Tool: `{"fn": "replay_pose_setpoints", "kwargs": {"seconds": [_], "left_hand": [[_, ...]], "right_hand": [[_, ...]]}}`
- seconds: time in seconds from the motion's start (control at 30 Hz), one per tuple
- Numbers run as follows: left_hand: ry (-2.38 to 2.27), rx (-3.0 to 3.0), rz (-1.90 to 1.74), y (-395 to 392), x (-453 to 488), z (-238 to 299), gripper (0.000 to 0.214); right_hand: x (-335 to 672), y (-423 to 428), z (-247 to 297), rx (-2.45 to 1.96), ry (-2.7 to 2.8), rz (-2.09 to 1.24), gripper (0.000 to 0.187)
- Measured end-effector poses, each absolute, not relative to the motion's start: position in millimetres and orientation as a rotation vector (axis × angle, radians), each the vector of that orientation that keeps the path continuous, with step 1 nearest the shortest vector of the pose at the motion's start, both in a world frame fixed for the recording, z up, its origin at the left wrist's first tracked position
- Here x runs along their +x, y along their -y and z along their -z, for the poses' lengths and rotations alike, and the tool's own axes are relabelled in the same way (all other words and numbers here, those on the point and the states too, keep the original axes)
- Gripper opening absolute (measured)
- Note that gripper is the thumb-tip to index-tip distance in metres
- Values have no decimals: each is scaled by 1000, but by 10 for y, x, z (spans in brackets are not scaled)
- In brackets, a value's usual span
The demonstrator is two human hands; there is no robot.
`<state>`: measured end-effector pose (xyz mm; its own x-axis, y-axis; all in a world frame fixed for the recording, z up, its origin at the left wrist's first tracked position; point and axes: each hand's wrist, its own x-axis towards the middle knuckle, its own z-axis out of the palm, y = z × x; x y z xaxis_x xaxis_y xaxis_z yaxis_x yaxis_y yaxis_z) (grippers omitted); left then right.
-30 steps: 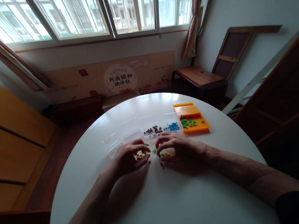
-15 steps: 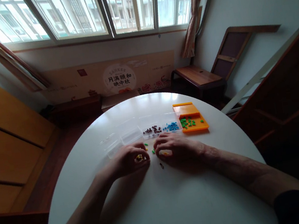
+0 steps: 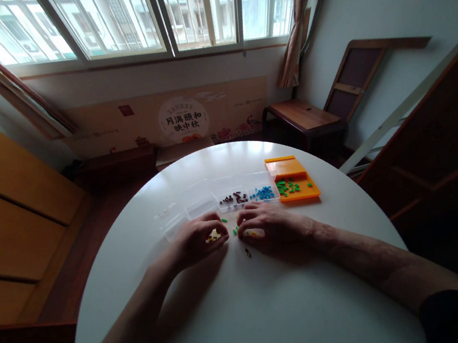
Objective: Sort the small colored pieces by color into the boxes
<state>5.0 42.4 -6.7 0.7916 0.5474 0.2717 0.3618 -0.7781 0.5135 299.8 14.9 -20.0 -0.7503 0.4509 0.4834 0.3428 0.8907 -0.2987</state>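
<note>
My left hand rests low over the white table, its thumb and fingertips curled together; whatever they pinch is too small to make out. Small yellow pieces show through the gap between its thumb and fingers. Just to the right, my right hand is also closed, with its fingertips by a small green piece; I cannot tell if they grip it. Yellow-orange bits are visible inside its curl. Another green piece lies between the hands, and a small brownish piece lies in front of them.
Beyond my hands stands a clear compartment box with dark brown pieces and blue pieces. An orange tray holding several green pieces touches its right side. The round white table has a wooden chair behind it.
My left hand has shifted up slightly, and its fingers have moved a little, so more yellow shows in the gap. My right hand stays almost still.
</note>
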Motion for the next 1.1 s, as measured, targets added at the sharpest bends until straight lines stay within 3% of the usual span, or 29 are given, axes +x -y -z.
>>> {"fn": "replay_pose_setpoints", "kwargs": {"seconds": [0.67,1.1], "left_hand": [[-708,2526,-665,-417,80,71,11],[-735,2528,-676,-402,90,46,11]], "right_hand": [[3036,-111,147,-610,2516,-316,17],[3007,-128,178,-593,2497,-342,7]]}}
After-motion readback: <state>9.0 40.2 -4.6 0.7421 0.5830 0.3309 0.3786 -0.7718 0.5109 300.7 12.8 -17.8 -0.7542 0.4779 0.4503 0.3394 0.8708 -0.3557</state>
